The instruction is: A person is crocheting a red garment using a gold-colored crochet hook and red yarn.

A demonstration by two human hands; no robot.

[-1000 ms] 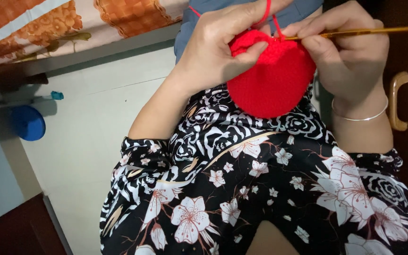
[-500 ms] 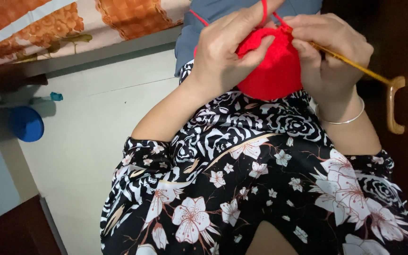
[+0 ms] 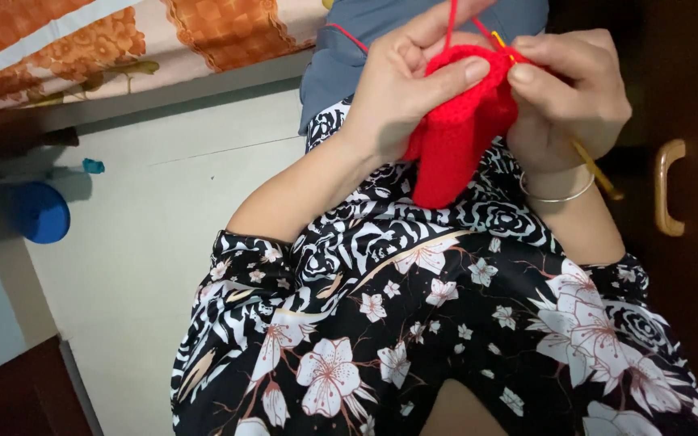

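Both hands close on the red crochet piece [image 3: 454, 137] at twelve o'clock: left hand [image 3: 401, 89] pinches its top edge, right hand [image 3: 571, 93] grips the yellow hook [image 3: 595, 169], whose tip hides behind the fingers. Red yarn [image 3: 450, 16] runs off the upper edge; open lap lies below.

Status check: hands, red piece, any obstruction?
Left hand pinching red crochet piece. Right hand gripping crochet hook at top edge. Nothing obstructing.
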